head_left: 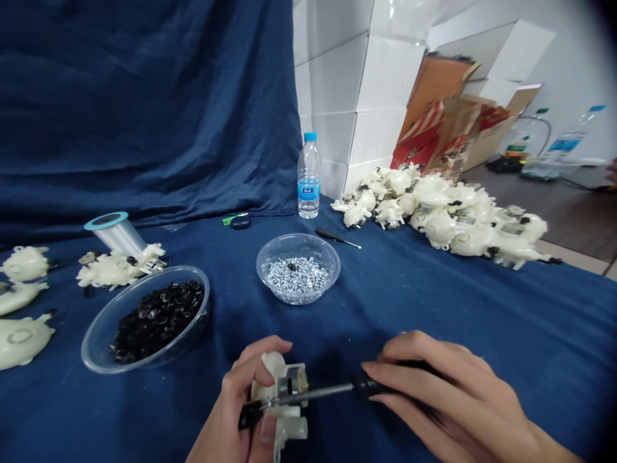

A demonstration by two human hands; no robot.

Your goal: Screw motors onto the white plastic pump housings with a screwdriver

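My left hand (236, 399) is closed around a cream plastic housing (272, 373) with a small metal motor (296, 381) set in it. A small black part (249, 415) sits by the thumb of that hand. My right hand (434, 386) grips the black handle of a screwdriver (328, 391). Its metal shaft runs leftward across the housing, and the tip meets a small screw (267, 404) at the black part. Beyond both hands stands a clear bowl (297, 299) of small silver screws, with a little black piece lying on them.
At left are a clear bowl (96, 363) of black parts, a spool (118, 231) and several cream housings (24, 341). A water bottle (308, 180) and second screwdriver (337, 238) lie farther back. More cream assemblies (443, 212) are heaped at right, before a cardboard box (463, 128).
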